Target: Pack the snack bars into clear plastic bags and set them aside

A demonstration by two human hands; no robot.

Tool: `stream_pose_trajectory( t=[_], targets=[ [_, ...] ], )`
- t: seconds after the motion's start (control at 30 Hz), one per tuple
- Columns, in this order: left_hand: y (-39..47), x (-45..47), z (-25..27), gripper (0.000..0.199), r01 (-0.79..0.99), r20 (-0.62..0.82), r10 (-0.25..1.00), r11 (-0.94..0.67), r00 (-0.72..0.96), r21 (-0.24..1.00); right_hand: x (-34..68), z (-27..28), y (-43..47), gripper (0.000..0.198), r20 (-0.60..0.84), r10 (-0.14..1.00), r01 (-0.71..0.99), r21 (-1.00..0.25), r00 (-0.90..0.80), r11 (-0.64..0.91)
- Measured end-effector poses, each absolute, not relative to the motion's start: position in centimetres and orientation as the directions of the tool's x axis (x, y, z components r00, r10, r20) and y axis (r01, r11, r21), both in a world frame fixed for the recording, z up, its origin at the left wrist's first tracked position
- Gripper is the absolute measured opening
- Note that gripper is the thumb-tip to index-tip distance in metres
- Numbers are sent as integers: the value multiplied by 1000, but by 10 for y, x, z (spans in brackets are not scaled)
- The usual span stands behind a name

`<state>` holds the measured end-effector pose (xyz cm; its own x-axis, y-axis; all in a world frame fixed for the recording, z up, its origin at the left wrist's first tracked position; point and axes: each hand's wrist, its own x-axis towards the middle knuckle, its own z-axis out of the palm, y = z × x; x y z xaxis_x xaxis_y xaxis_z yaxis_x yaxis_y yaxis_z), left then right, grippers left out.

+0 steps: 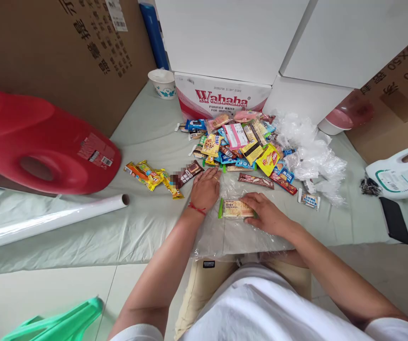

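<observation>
1. Biscuit packet [234, 209], pale with a green end: lies on the table [154, 227], on my side of the snack pile [237, 137], apart from it. Clear film [225, 239] is spread about it; cannot tell whether a layer also covers the packet.
2. My right hand [266, 214]: gripping the packet's right end, fingers across the top, thumb along the near edge.
3. My left hand [206, 187]: open, palm down, fingers stretched out to the near edge of the snack pile. Red cord [197, 208] around that wrist.
4. Brown wrapped bar [190, 174]: just left of my left fingers, at the pile's near left corner. Cannot tell if they touch.
5. Yellow packets [150, 177]: loose group, left of the pile.
6. Long brown bar [256, 180]: just in front of the pile, on my side.
7. Crumpled clear plastic [314, 161]: heaped against the pile's right side. 1 small blue-and-white packet [309, 200] at its near edge.
8. Wahaha carton [221, 98]: directly behind the pile. Paper cup [164, 87] behind and left of it.
9. Red jug [65, 128] and white roll [55, 221]: well left of the pile.
10. White bottle [395, 177] and flat black slab [395, 220]: well right of the pile.
</observation>
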<state>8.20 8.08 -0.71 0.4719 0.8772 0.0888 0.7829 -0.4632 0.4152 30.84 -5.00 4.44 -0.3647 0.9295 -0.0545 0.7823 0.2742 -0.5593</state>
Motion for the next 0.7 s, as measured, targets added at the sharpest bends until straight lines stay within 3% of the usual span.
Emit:
stream_pose_trajectory(
  t=[0.17,0.3,0.43,0.57,0.7],
  targets=[
    [78,84,-9,51,785,129,871,-485,475,385,293,54,-1,35,-7,942,830,-476,-335,291],
    [77,85,-11,51,790,140,872,-486,470,375,282,71,49,41,-143,951,950,-193,-275,246],
    [76,85,-12,50,780,159,863,-503,480,372,280,73,67,50,-124,979,986,33,-160,165],
    [75,84,-12,51,777,164,859,-509,484,370,277,67,65,62,-115,990,984,148,-82,99],
    [75,84,-9,50,778,159,864,-499,477,382,270,62,62,50,-149,987,977,190,-66,94]
  ],
)
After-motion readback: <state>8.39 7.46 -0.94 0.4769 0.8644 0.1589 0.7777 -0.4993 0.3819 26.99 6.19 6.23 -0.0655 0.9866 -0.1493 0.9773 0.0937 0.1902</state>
